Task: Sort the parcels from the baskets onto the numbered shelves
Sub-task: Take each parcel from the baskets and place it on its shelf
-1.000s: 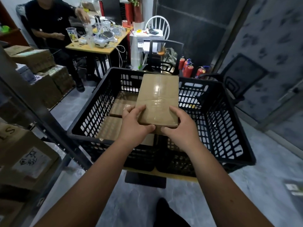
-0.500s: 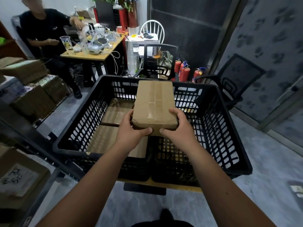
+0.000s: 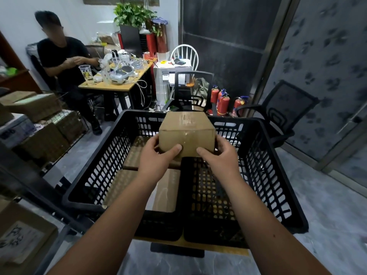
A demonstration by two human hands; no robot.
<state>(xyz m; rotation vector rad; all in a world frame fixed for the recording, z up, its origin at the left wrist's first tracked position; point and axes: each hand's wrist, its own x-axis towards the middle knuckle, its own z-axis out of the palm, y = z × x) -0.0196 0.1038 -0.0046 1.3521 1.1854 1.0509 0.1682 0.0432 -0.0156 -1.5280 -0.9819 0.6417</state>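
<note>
Item: one parcel (image 3: 186, 133), a plain brown cardboard box, rectangular, sealed with clear glossy tape running along the middle of its top face and down the near end. No label showed on the faces turned towards me. Corners were square and undented. It sat at the centre of the frame, raised clear above the baskets, its far end level with their far rim.

Grip: my left hand (image 3: 156, 159) clasped the near left corner, thumb laid across the near face, fingers wrapped under and round the side. My right hand (image 3: 220, 157) mirrored this on the near right corner, thumb likewise on the near face. Both hands were closed firmly on the box, which was carried by them alone.

Below: two black plastic baskets side by side, with slotted walls. The left basket (image 3: 95, 175) held further brown parcels (image 3: 164, 191) lying flat on its floor. The right basket (image 3: 278, 185) showed mostly bare perforated floor.

Left edge of the frame: a metal shelf frame (image 3: 39, 187) with stacked cardboard boxes (image 3: 23, 239), one with handwriting, blurred.

Upper left: a seated person in a black shirt (image 3: 59, 52) at a cluttered wooden table (image 3: 111, 86). Upper centre: red fire extinguishers (image 3: 223, 104) on the floor.
</note>
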